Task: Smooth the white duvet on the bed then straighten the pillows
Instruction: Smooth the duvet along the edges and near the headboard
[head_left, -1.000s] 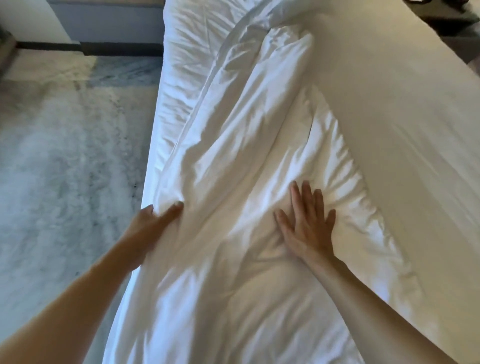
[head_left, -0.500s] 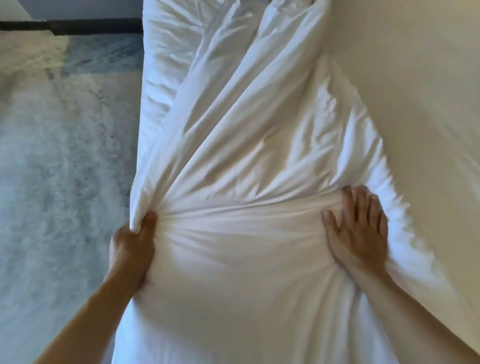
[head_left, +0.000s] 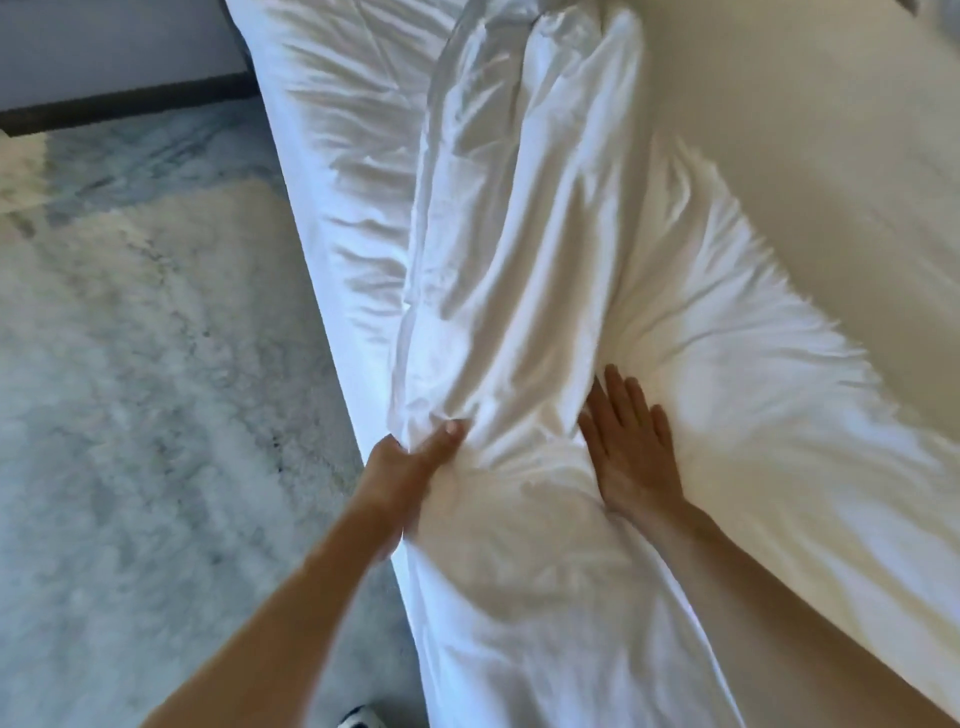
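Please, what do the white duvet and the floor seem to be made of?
White duvet: apparently woven cotton-type fabric, matte with slight sheen; it creases in soft folds where the left hand grips it. Floor: looks like polished grey-white marble or stone tile, veined and glossy; possibly imitation.

Rumpled white duvet (head_left: 519, 291) along bed edge

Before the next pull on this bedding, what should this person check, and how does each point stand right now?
1. Left hand grips the white duvet at the bed's edge: ok.
2. Right hand lies flat on the duvet, fingers straight: ok.
3. Duvet smooth: not ok, a long bunched ridge runs up between the hands.
4. Duvet covers the bare sheet: not ok.
5. Pillows straight: cannot tell, none in view.
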